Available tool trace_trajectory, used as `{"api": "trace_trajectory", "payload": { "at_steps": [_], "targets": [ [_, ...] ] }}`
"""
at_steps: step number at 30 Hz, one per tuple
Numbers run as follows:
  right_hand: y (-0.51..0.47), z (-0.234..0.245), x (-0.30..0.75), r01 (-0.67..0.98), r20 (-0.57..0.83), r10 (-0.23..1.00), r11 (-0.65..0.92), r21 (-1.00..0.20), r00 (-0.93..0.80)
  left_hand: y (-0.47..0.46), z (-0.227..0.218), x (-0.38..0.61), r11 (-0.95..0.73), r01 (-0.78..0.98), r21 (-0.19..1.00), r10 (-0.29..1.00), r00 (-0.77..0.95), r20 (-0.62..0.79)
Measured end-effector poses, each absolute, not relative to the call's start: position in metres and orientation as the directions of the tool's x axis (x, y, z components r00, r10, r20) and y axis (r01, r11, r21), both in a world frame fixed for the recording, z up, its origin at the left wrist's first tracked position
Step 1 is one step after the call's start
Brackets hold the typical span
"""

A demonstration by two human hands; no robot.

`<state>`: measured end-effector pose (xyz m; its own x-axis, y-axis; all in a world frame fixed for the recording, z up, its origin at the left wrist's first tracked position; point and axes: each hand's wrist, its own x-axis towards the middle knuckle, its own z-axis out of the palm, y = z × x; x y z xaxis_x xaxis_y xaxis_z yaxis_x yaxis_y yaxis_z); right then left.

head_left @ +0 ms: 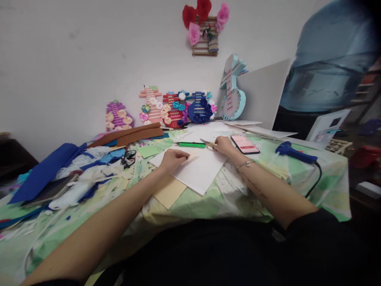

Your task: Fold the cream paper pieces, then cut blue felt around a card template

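Head view shows us the right hand [222,145] with its fingers closed on the gold handle loops of the scissors [206,142], which lie between the green cutter [192,145] and the phone [245,144]. The left hand [173,160] is above the white sheet [205,174], fingertips close to each other; they are too small for us, so we cannot tell if they pinch something. We judge the scissors to be light, stiff and rather smooth, best taken by the loops, away from the points. The sheet seems to us light and easy to crease, so its edges suit better.
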<state>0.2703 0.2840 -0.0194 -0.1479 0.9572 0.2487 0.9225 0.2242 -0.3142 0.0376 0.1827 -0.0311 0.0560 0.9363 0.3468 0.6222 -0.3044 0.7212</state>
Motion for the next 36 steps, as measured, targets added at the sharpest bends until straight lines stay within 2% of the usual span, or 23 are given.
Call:
{"api": "trace_trajectory", "payload": {
  "at_steps": [5,10,20,36],
  "targets": [
    [0.286,-0.013,0.258,0.948,0.179,0.970,0.207,-0.241,-0.166,0.206,-0.022,0.060,-0.213,0.731,0.649,0.974,0.104,0.203],
    [0.287,-0.009,0.262,0.955,0.145,0.975,0.197,-0.222,-0.167,0.224,-0.017,0.092,-0.215,0.762,0.611,0.977,0.161,0.144],
    [0.283,-0.005,0.281,0.957,0.170,0.980,0.147,-0.250,-0.106,0.249,-0.023,0.138,-0.293,0.793,0.535,0.956,0.226,0.188],
    [0.276,-0.022,0.264,0.968,0.260,0.965,0.105,-0.226,-0.044,0.252,-0.028,0.140,-0.373,0.839,0.396,0.923,0.292,0.251]
  ]
}}
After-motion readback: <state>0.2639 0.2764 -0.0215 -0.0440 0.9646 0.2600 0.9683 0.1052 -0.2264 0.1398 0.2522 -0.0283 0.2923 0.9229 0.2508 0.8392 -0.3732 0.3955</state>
